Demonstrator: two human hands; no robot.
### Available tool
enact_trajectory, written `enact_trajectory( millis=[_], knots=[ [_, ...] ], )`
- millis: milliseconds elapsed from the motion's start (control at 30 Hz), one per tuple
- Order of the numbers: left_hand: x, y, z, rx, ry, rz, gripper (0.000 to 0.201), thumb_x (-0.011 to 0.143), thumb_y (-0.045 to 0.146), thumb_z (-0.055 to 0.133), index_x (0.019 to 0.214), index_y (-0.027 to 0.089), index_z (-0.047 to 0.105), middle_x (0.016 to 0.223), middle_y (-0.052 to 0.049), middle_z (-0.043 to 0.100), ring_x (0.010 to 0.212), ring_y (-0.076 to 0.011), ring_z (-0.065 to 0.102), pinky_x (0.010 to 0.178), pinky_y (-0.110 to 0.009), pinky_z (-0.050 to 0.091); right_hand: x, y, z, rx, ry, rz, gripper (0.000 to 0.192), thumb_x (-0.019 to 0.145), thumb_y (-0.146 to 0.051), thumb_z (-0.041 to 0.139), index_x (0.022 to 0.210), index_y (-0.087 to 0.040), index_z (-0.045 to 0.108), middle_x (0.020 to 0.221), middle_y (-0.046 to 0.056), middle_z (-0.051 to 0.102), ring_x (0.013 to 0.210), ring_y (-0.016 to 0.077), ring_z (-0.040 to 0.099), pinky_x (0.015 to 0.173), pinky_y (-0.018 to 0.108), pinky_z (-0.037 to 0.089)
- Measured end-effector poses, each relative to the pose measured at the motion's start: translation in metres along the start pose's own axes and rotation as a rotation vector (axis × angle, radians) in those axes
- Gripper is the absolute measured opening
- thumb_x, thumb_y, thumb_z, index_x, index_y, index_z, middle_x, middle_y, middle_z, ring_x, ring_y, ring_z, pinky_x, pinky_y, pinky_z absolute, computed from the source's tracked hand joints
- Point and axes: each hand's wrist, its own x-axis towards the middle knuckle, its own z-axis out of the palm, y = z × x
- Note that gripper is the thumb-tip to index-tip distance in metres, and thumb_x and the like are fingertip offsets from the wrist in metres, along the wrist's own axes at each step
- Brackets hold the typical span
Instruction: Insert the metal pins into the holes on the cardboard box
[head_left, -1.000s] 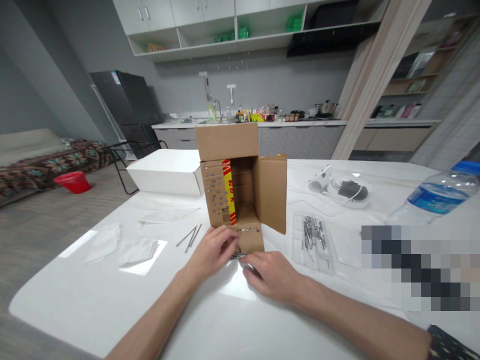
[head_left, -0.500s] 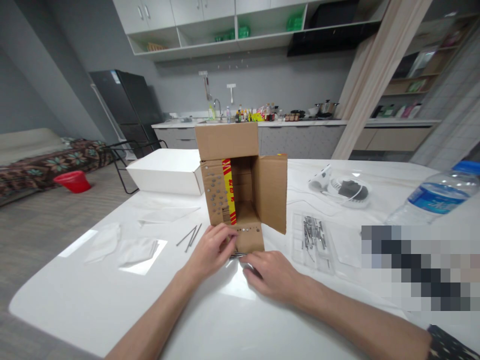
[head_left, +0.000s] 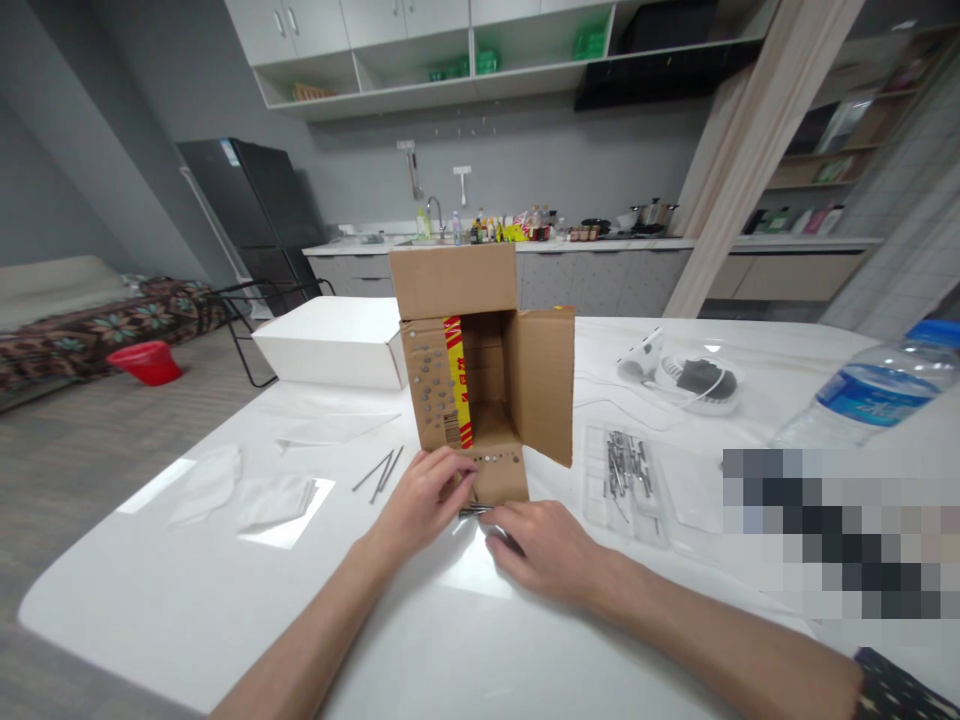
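Observation:
An open cardboard box (head_left: 480, 370) lies on its side on the white table (head_left: 225, 590), its flaps spread. Round nail heads dot its left flap and its bottom flap (head_left: 499, 475). My left hand (head_left: 424, 500) rests with its fingers on the bottom flap's front edge. My right hand (head_left: 544, 550) lies just beside it, palm down. Between the two hands a thin dark metal nail (head_left: 474, 511) shows at the flap's edge, pinched by the fingertips; which hand grips it is unclear.
Loose nails (head_left: 381, 471) lie left of the box. A clear tray of nails (head_left: 626, 470) sits to the right, a water bottle (head_left: 870, 395) further right. A white box (head_left: 330, 345) and folded tissues (head_left: 247, 495) are on the left; a charger in a clear dish (head_left: 694, 380) behind.
Nothing has visibly changed; both hands stay at the bottom flap's edge with only tiny finger shifts.

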Motion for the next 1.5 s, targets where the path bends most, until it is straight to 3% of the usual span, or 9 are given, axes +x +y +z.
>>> enact_trajectory(
  millis=[1500],
  knots=[
    [0.0007, 0.0006, 0.0000, 0.023, -0.116, -0.064, 0.011, 0.093, 0.023, 0.051, 0.089, 0.021, 0.061, 0.086, -0.001, 0.069, 0.082, -0.0163, 0.062, 0.076, -0.031, 0.044, 0.0001, 0.0007, 0.0002, 0.011, 0.013, -0.006, 0.024, 0.092, -0.024, 0.048, 0.110, -0.021, 0.064, 0.094, 0.002, 0.072, 0.080, 0.0169, 0.065, 0.070, 0.028, 0.041]
  ],
)
